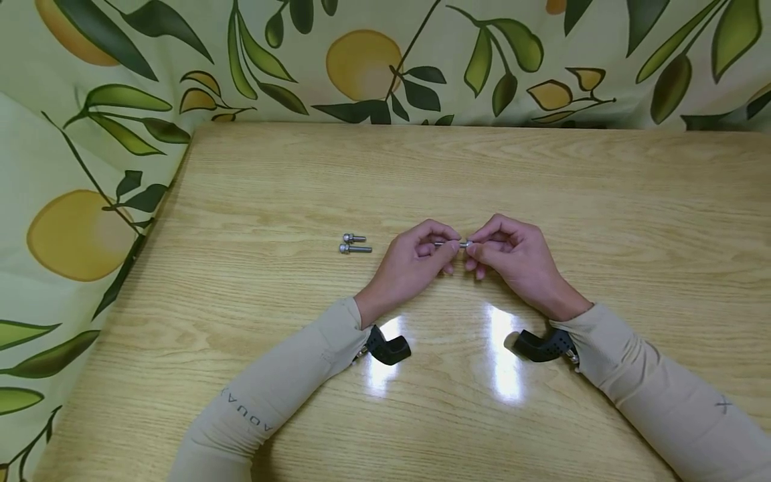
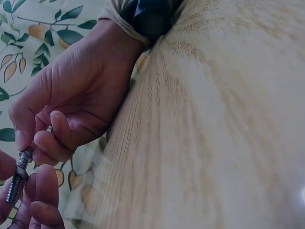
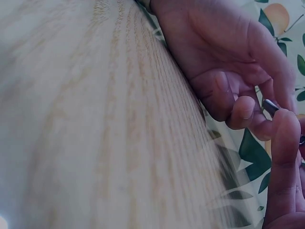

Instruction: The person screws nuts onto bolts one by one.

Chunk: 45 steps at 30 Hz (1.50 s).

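Note:
My left hand [image 1: 415, 261] and right hand [image 1: 518, 258] meet over the middle of the table, both pinching one metal bolt [image 2: 22, 164]. The right thumb and forefinger grip its head end. On the threaded part, the left thumb and fingers close in; a nut [image 2: 22, 173] sits partway along the shank. In the right wrist view, the threaded tip [image 3: 269, 107] sticks out past the fingertips, and the rest is mostly hidden. Left of my left hand lie a shorter bolt [image 1: 354, 237] and a longer bolt [image 1: 355, 249], side by side, each apparently with a nut near its head.
The wooden table [image 1: 271, 181] stretches beneath both arms, with bright reflections in front of the hands. A leaf-and-fruit patterned curtain [image 1: 289, 60] hangs along the back and left edges. Black wrist devices [image 1: 390, 349] sit below both sleeve cuffs.

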Available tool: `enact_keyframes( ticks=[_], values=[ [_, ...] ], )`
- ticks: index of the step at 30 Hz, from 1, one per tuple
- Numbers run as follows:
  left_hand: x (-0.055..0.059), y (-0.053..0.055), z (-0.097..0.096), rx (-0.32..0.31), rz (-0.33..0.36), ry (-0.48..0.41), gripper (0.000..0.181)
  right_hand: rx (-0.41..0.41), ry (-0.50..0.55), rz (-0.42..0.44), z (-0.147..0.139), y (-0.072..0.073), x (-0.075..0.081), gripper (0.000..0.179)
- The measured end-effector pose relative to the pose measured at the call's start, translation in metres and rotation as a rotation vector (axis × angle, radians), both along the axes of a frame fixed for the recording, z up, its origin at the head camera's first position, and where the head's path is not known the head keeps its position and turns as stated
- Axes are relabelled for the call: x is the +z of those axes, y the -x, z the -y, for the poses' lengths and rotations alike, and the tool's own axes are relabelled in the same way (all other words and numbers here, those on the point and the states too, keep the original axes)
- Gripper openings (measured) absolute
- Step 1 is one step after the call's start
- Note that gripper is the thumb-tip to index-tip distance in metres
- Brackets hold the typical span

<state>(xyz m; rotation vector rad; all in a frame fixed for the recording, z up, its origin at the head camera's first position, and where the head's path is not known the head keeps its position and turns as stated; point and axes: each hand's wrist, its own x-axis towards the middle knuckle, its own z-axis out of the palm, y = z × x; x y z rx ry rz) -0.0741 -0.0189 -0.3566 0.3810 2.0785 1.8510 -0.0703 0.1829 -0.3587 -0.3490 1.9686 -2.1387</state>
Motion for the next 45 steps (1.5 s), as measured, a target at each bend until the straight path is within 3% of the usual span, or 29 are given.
enact_keyframes(
  ticks=[5, 12, 16, 23, 35, 45],
  values=[
    [-0.001, -0.0002, 0.0007, -0.016, 0.009, -0.007, 0.023, 0.0, 0.0, 0.003, 0.0005, -0.0003, -0.0007, 0.004],
    [-0.0004, 0.0007, 0.0001, -0.004, -0.015, -0.002, 0.018, -0.005, -0.002, -0.004, 0.0008, 0.0009, 0.001, 0.004],
    [-0.0006, 0.0006, -0.0003, -0.013, -0.022, -0.008, 0.026, -0.008, -0.005, 0.002, 0.0004, 0.0002, 0.0014, 0.005],
    [-0.0015, 0.0009, -0.0002, -0.005, 0.043, 0.024, 0.022, -0.007, 0.001, 0.016, 0.0006, -0.0009, -0.0017, 0.004],
    [-0.0014, 0.0006, 0.0003, -0.004, -0.021, 0.014, 0.017, -0.007, -0.008, 0.0, 0.0002, 0.0007, -0.0001, 0.004],
    [-0.0015, 0.0011, 0.0005, -0.005, 0.001, 0.013, 0.022, -0.003, -0.005, 0.003, 0.0004, 0.0009, -0.0002, 0.004]
  ],
)
